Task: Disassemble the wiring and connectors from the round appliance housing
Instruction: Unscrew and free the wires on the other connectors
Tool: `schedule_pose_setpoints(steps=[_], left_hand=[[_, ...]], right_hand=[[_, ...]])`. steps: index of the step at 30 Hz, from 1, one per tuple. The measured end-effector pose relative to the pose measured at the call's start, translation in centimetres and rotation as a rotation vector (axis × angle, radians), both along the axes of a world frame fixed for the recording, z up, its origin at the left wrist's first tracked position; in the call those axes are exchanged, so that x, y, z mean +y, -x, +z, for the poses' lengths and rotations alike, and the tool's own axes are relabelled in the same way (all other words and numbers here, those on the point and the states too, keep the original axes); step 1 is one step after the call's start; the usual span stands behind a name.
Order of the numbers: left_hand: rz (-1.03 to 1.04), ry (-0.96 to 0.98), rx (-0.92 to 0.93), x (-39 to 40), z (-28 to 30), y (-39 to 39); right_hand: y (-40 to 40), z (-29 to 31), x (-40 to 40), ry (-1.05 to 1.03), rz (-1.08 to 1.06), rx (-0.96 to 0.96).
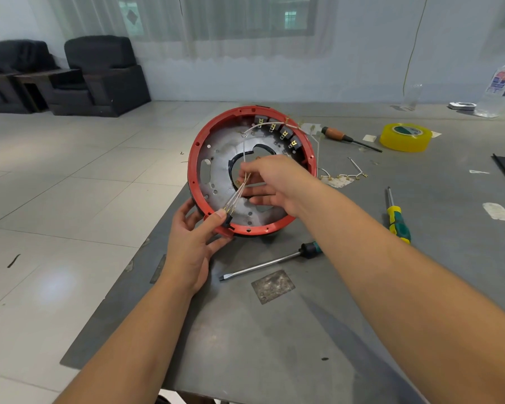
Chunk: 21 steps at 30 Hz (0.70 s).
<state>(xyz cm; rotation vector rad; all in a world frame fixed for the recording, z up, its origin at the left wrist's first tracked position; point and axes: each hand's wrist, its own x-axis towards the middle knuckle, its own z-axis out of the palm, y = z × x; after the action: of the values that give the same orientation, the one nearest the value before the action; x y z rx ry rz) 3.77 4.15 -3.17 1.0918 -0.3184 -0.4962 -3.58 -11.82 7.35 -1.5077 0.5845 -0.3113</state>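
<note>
The round appliance housing has a red plastic rim and a grey metal plate inside, and it stands tilted on edge at the table's left corner. My left hand grips its lower rim, thumb pressing a black connector block. My right hand pinches a bundle of thin pale wires that run from that block up across the plate. Several black connectors with brass tabs sit along the upper right inside of the rim, linked by a white wire.
A long flat screwdriver lies just below the housing; a green-yellow one and a wooden-handled one lie to the right. Removed wires with brass terminals, yellow tape and a bottle sit further right. The table edge drops to tiled floor on the left.
</note>
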Motion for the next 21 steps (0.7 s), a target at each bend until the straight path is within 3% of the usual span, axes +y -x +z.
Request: schedule_pose_setpoints(steps=[7, 13, 21], left_hand=[[-0.007, -0.007, 0.002, -0.1, -0.1, -0.1], [-0.019, -0.021, -0.002, -0.1, -0.2, -0.1], [-0.027, -0.010, 0.000, 0.0, -0.1, -0.2]], right_hand=[[0.1, -0.4, -0.6, -0.111, -0.030, -0.024], [-0.3, 0.5, -1.0, 0.053, -0.045, -0.066], [-0.9, 1.0, -1.4, 0.034, -0.119, -0.004]])
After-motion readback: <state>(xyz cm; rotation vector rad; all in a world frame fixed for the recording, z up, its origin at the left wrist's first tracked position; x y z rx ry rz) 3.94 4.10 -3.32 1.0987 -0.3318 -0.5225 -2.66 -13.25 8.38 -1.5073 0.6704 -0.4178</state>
